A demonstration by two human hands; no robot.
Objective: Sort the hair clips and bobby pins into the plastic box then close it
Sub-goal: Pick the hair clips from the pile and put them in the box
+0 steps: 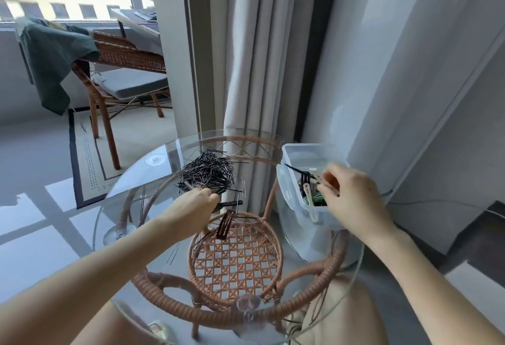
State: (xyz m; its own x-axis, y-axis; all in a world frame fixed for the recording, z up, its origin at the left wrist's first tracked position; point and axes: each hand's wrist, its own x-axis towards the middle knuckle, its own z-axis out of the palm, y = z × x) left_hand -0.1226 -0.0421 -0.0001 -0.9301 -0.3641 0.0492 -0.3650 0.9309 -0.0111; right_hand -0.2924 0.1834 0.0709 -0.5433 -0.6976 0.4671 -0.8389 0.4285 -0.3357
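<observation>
Head view, looking down at round glass tabletop (142, 180) on rattan frame, woven rattan shelf (235, 262) visible through the glass. Hands well apart, one at each side of the table.

Left hand (196, 208) at near edge of bobby pin pile (207, 172), fingers curled on near end of black hair clip (232, 204), clip lying flat on glass and pointing right. Pile large, black, tangled, toward far-left of tabletop, a few stray pins scattered around it. Brown snap clip (224, 225) flat on glass just below black clip, apart from hand.

Clear plastic box (300, 216) at right edge of tabletop, open, lid not on. Mixed hair clips (311, 191) already inside, black, cream and green, heaped at near end.

Right hand (352, 197) over box opening, fingertips bunched and dipping toward clips; possibly pinching something orange-brown, too blurred to tell.

Behind: pale curtain (254, 57), wicker chair (123, 71) with green cloth (52, 57) draped over its back.
</observation>
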